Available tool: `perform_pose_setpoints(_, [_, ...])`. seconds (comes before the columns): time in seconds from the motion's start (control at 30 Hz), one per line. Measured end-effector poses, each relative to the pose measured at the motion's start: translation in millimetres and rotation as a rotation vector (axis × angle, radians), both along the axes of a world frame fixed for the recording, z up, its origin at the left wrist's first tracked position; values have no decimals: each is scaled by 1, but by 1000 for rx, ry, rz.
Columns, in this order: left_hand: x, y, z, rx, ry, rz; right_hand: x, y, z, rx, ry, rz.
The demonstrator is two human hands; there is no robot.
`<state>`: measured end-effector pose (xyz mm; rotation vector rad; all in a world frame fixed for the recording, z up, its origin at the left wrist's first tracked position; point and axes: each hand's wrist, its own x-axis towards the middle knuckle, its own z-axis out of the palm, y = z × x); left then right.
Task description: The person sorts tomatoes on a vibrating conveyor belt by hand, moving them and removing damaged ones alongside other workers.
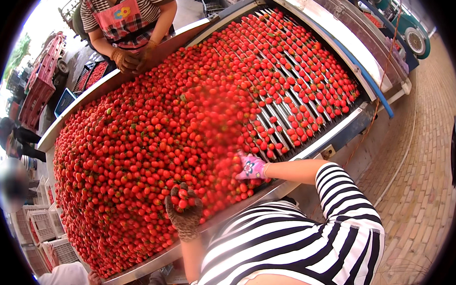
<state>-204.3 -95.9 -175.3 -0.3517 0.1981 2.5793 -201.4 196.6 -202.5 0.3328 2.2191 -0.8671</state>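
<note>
Red cherry tomatoes (132,154) fill a long metal-sided sorting bed in front of me. My left hand (186,222), in a brown spotted glove, is at the near edge of the heap with its fingers curled round a few tomatoes (182,203). To the right, my right hand (252,167) wears a pink flowered glove and reaches into the tomatoes beside the metal rollers (269,116). Tomatoes hide most of its fingers. The fruit just beyond both hands looks smeared.
Across the bed stands a co-worker with gloved hands (128,60) at the far rim. Crates (42,224) are stacked at the left, where another person's hand (94,279) touches the bed's end. A blue pipe (373,85) runs along the right side, near a brick pavement (413,164).
</note>
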Motion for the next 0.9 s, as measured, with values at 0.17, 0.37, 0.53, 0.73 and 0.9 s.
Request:
perform_pose_setpoints(0.17, [-4, 3, -2, -4, -71, 14, -26, -46, -48, -239, 268, 292])
perform_pose_setpoints(0.37, [-4, -27, -12, 41, -13, 111, -157, 85, -13, 489, 1277, -108])
perform_pose_setpoints(0.53, [-3, -35, -18, 71, -110, 202, -183, 141, -48, 880, 921, -278])
perform_pose_setpoints(0.73, [-5, -31, -3, 12, -60, 196, -187, 97, -78, 81, 813, -441])
perform_pose_setpoints(0.9, [-8, -38, -9, 74, -18, 267, -180, 47, -110, -33, 734, -569])
